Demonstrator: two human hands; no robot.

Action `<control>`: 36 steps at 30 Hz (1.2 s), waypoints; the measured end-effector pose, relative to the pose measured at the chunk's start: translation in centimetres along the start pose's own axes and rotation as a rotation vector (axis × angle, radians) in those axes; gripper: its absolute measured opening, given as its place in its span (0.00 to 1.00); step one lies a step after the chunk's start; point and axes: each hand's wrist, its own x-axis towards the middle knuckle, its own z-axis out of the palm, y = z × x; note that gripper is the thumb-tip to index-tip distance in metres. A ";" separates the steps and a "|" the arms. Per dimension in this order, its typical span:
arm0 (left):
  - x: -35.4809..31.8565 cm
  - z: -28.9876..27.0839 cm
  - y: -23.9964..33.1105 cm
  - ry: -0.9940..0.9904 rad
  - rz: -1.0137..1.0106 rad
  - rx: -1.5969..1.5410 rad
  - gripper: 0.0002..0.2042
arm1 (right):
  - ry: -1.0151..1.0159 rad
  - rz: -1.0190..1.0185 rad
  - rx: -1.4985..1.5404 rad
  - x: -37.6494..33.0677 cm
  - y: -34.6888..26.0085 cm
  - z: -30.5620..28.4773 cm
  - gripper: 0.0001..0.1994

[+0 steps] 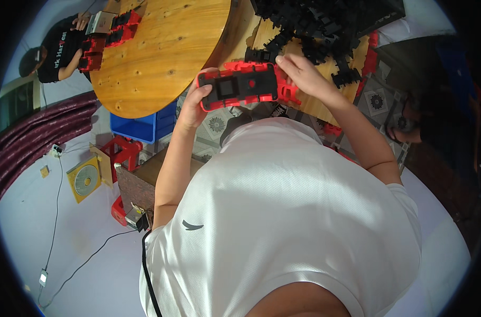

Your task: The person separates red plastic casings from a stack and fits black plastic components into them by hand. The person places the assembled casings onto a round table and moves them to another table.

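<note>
Left hand (193, 105) grips red-black case (244, 86), seemingly joined; right hand (305, 75) by right end, cannot tell hold; black parts (327, 25) far right likely undone.

Red/blk rect. case (241, 87) is held sl. tilted.

Free room over the round table (166, 58), black parts heap (325, 29) as obstacle beyond the right grip (306, 76)
</note>
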 end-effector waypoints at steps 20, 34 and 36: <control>2.0 -1.3 -0.2 -0.036 -0.028 -0.104 0.26 | -0.298 0.356 0.386 -3.0 -1.1 1.9 0.18; 5.3 -11.9 -2.5 0.138 -0.069 0.013 0.35 | 0.120 0.371 0.552 2.6 -1.6 12.8 0.15; 4.2 -10.2 -1.8 0.203 -0.162 -0.107 0.32 | 0.112 0.348 0.558 4.7 -1.9 16.5 0.16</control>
